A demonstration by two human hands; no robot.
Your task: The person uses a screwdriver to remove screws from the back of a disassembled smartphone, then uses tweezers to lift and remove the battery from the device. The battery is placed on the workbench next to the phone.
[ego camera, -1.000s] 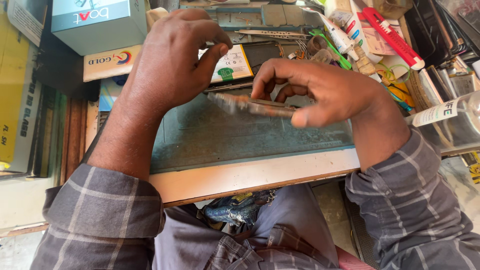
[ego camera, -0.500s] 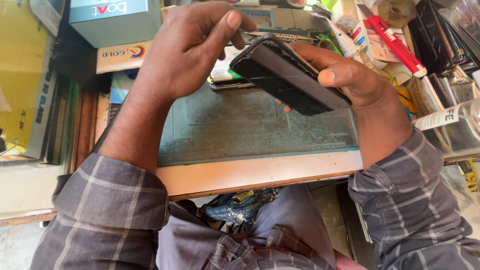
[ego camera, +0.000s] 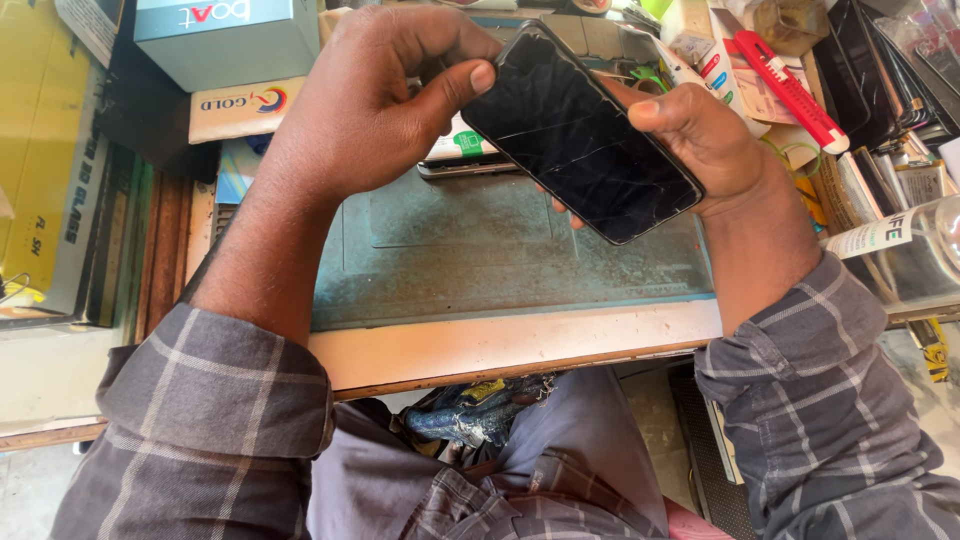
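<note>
The phone point(ego camera: 580, 135) is glossy black, its glass crossed by fine pale cracks. Beneath it lies a dull teal mat point(ego camera: 480, 260) on a cream tabletop point(ego camera: 500, 345). Both sleeves point(ego camera: 215, 420) are grey with a lighter plaid check; a red-and-white tool point(ego camera: 790, 90) lies nearby.

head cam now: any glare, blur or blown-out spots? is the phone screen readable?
Head view: daylight, sharp at centre. The dark phone, held by the left hand and right hand, shows faint crack lines and a soft sheen, no hard glare. The green work mat is evenly lit. The clear bottle at the right edge is near blown out; the lap below the bench lies in shadow.
</note>
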